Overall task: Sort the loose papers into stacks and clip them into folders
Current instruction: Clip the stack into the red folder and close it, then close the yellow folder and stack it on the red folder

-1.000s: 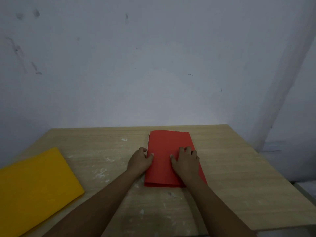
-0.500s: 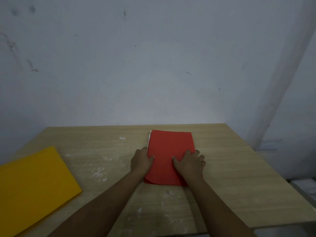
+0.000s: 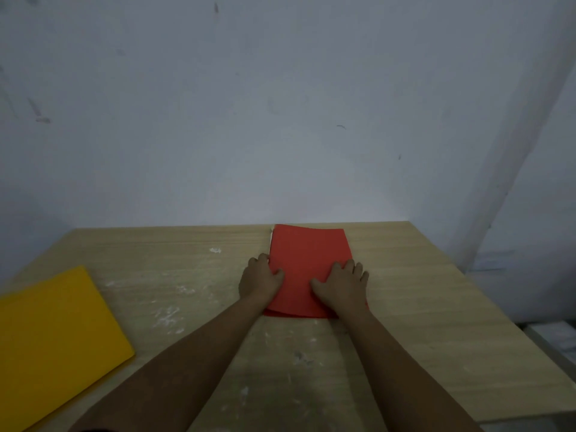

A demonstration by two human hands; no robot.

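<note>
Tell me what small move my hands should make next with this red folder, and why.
Probably slide the red folder a little farther toward the wall and let go. It looks closed, with a thin white paper edge showing at its far left corner, and the left hand and right hand both rest on it, on the wooden table.

I can read no text, label, brand, number or sign anywhere here. The red folder [image 3: 307, 263] under my hands shows a plain cover, the yellow folder [image 3: 53, 341] is plain too, and the wall [image 3: 280, 104] carries only dark scuffs, no writing.
</note>
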